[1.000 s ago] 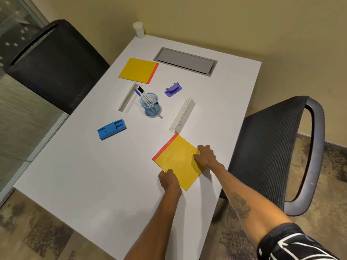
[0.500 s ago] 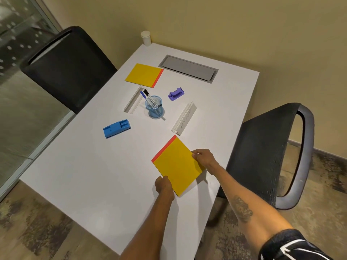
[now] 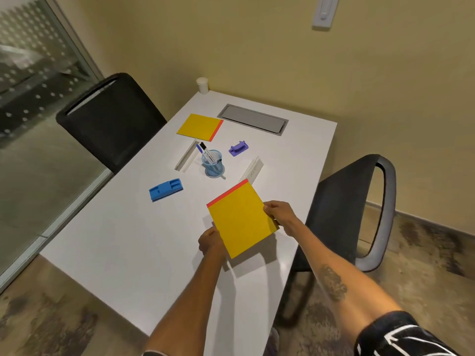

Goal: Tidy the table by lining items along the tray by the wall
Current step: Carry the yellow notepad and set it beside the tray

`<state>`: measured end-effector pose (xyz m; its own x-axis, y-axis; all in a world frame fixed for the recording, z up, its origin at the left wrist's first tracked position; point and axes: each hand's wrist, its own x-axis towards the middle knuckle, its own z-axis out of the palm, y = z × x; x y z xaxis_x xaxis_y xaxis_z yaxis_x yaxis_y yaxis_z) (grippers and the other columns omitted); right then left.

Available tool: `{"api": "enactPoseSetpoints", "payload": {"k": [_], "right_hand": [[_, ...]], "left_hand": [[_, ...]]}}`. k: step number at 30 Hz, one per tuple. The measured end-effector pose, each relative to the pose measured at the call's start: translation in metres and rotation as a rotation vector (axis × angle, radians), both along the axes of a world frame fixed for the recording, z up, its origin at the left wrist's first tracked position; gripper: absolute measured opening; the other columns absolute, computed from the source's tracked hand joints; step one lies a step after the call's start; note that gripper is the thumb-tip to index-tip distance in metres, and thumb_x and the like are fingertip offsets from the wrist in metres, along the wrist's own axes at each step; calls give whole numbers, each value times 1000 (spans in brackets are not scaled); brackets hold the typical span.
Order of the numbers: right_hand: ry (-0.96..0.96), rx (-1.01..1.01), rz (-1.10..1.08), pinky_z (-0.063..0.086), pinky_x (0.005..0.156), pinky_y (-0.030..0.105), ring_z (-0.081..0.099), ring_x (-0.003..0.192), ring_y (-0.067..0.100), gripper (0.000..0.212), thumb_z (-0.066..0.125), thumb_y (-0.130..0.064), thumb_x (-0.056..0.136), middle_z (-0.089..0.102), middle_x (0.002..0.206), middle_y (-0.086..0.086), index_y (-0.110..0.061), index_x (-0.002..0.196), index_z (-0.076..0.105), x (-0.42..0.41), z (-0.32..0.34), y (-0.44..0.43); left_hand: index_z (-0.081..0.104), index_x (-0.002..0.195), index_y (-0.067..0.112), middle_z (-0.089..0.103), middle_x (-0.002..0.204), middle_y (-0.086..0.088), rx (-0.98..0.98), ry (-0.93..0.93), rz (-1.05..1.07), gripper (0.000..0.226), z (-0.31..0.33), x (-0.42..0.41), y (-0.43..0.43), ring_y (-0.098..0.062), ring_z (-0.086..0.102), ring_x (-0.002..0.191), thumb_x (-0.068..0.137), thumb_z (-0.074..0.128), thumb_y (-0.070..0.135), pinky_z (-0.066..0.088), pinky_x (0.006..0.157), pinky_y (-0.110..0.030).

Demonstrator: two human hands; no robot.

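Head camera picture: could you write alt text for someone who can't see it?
Two hands, left hand and right hand, hold a yellow notepad above a white table. Farther back lie another yellow pad, a pen cup and a grey tray.

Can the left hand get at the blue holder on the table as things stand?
Probably not yet. The left hand grips the yellow pad together with the right hand. Once it lets go, the bare table between it and the blue holder leaves the way free.
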<state>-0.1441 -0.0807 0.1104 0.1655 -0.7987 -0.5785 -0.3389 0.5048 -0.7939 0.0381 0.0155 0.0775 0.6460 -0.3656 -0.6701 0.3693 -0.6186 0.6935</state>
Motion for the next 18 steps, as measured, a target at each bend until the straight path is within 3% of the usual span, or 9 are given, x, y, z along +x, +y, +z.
{"api": "enactPoseSetpoints", "payload": {"k": [3,6,11,18], "right_hand": [[-13,-27,-23,51,92,38,62,105,26,31,56,-7,97,66,126,18,0,125,66,-2,18,5],[-10,-67,-52,51,94,38,64,107,31,30,58,-3,95,66,125,19,3,124,66,-5,35,13],[-47,-104,-99,53,94,37,62,97,25,30,62,2,92,67,122,22,6,121,67,-11,55,35],[-59,-165,-130,53,94,37,63,99,29,30,60,2,93,67,122,23,4,122,67,-26,80,82]], "left_hand": [[69,123,4,69,119,-17,-70,3,7,28,14,4,6,-35,67,109,96,60,4,57,93,-39],[67,125,2,68,123,-20,-130,14,5,31,27,5,13,-36,66,113,94,61,0,56,96,-40],[64,128,-1,65,129,-19,-208,47,-7,33,48,6,31,-36,62,120,95,60,-1,51,105,-46],[63,131,1,66,128,-18,-302,-29,-89,35,75,2,67,-35,66,113,96,59,0,55,100,-43]]}}
